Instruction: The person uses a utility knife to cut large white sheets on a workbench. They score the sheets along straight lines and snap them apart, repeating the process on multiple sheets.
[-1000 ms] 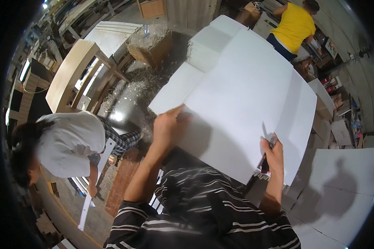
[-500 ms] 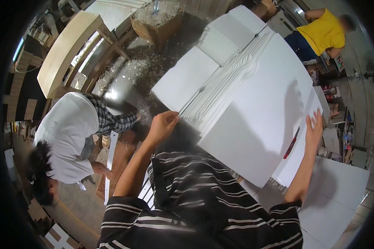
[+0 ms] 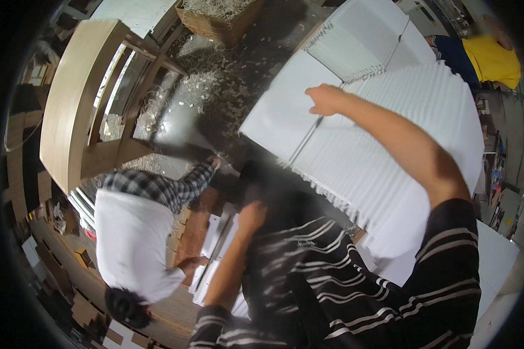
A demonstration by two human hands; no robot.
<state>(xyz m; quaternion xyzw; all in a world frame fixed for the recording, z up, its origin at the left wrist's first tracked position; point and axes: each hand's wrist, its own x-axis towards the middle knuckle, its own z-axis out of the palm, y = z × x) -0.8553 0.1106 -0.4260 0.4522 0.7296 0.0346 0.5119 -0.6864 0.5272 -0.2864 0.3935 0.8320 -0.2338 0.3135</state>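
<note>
My right hand [image 3: 326, 100] reaches across to the left, over a smooth white panel [image 3: 285, 96] on the far-left part of a large stack. Its index finger points left, another fingertip stands apart below it, and nothing shows between them. Beside it, a stack of thin white sheets [image 3: 390, 139] lies fanned in ridges, with a dark gap [image 3: 304, 142] between stack and panel. My left hand [image 3: 252, 218] is low in front of my striped shirt, near white slotted strips. Motion smears its fingers, so I cannot see whether it holds anything.
A co-worker in a white shirt [image 3: 134, 232] bends close on my left, over white strips [image 3: 218, 247]. Behind stand a pale wooden frame [image 3: 78, 99] and a carton of shredded scraps [image 3: 218, 23]. Another person in yellow [image 3: 492, 61] is at the far right.
My right hand has swung from the right side of the sheets to the far-left panel. My left hand has left the stack edge and dropped toward me. The red pen is out of sight.
</note>
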